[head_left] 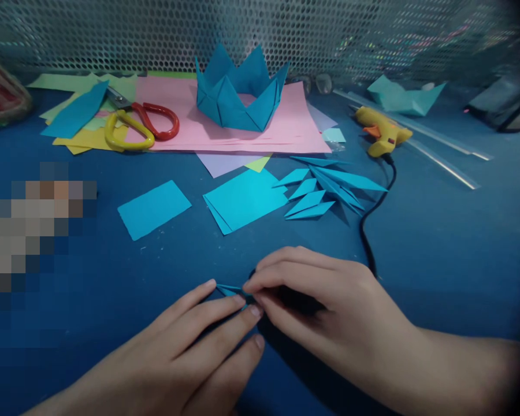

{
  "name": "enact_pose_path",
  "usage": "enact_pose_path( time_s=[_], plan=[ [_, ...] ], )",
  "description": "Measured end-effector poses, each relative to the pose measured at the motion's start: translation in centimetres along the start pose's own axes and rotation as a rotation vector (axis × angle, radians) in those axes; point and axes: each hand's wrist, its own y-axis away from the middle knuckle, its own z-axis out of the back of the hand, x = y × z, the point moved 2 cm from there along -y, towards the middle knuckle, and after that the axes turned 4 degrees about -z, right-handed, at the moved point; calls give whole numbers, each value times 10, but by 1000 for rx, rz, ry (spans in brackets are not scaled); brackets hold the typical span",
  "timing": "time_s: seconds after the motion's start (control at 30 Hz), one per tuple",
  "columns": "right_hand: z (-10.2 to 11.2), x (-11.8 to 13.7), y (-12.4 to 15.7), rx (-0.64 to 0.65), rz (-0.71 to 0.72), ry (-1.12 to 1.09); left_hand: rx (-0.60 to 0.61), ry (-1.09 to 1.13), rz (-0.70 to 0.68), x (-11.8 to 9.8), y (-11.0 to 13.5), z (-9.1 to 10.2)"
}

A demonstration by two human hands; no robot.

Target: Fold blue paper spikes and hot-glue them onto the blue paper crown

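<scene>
A small folded piece of blue paper (229, 289) lies on the blue table at the front middle, mostly covered by my fingers. My left hand (195, 341) rests over it, fingers stretched out, fingertips touching the paper. From the right, my right hand (325, 306) pinches the paper's other end between thumb and fingers. Beyond my hands are a single blue paper rectangle (154, 210) and a stack of blue paper rectangles (242, 202). Several narrow, pointed folded blue paper pieces (307, 202) lie against the stack's right side.
A blue folded-paper crown (238, 110) stands on pink paper sheets (169, 104) at the back. Scissors (143, 124) with red and yellow handles lie to its left. At right are a yellow glue gun (383, 130), its black cord (364, 225) and clear glue sticks (446, 162).
</scene>
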Motion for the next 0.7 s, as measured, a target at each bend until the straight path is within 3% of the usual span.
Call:
enact_pose_path(
  time_s=[0.13,0.27,0.53,0.7],
  plan=[
    [-2,0,0,1,38,47,-12,-7,-6,-2,5,3],
    [-3,-2,1,8,118,115,-12,-41,84,-5,16,1],
    [1,-3,1,-8,302,302,-32,-204,-10,-5,18,-1],
    [0,-4,0,-27,317,345,7,-225,-33,-5,19,2]
  ],
)
